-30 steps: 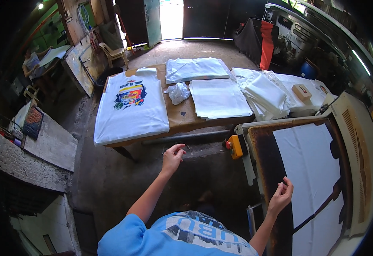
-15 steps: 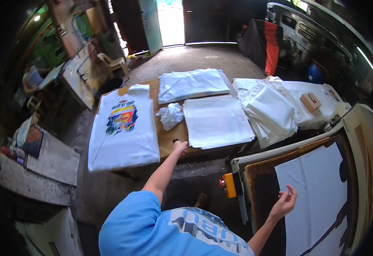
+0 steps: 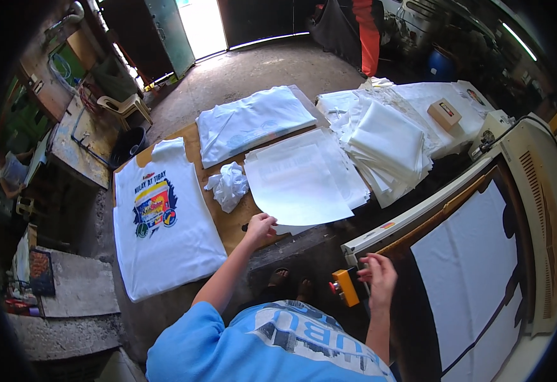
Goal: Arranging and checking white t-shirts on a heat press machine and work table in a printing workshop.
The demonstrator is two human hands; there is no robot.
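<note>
My left hand pinches the near left corner of the top white sheet of paper, which bends up a little off the stack under it. Just beside that hand a small dark object lies on the brown table. Above the front edge of the heat press hangs my right hand, fingers loosely bent and apart, nothing visible in them. A yellow box with a red button is close to it. White cloth lies on the press bed.
White shirts with a colourful print lie on the table's left, folded white cloth at its back, a crumpled white plastic bag between. Further right are fanned white sheets and a small brown box. Another person is far left.
My left hand has gone from the small dark object to the paper and taken its corner. My right hand has moved left from over the white cloth. The view has turned.
</note>
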